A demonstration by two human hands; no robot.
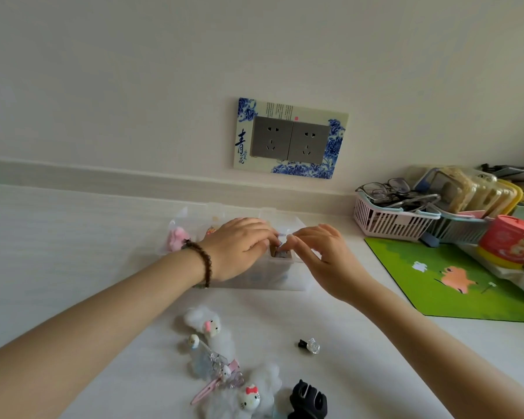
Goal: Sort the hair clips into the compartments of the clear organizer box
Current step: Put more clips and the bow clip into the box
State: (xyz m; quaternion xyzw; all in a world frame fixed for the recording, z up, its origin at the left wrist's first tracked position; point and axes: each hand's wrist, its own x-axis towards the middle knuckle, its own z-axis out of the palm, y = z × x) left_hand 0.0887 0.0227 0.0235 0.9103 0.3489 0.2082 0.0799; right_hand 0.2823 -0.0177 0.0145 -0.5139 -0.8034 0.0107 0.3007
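Observation:
The clear organizer box (291, 278) stands on the white table, lid open at the back. My left hand (239, 246), with a brown bead bracelet at the wrist, lies over the box, fingers curled into a compartment. My right hand (318, 252) meets it from the right, and its fingertips pinch a small bluish clip (280, 237) above the same compartment. A pink fluffy clip (176, 238) sits at the box's left end. Loose clips lie near me: white fluffy cat clips (206, 323), a pink snap clip (204, 393), a small clear rose clip (310, 346) and a black claw clip (309, 402).
A green mat (454, 276) lies to the right. Behind it stand a pink basket (387, 222) holding glasses, yellow-lidded containers (478, 192) and a red-and-yellow tub (508, 246). A double wall socket (291, 139) sits on the wall behind the box.

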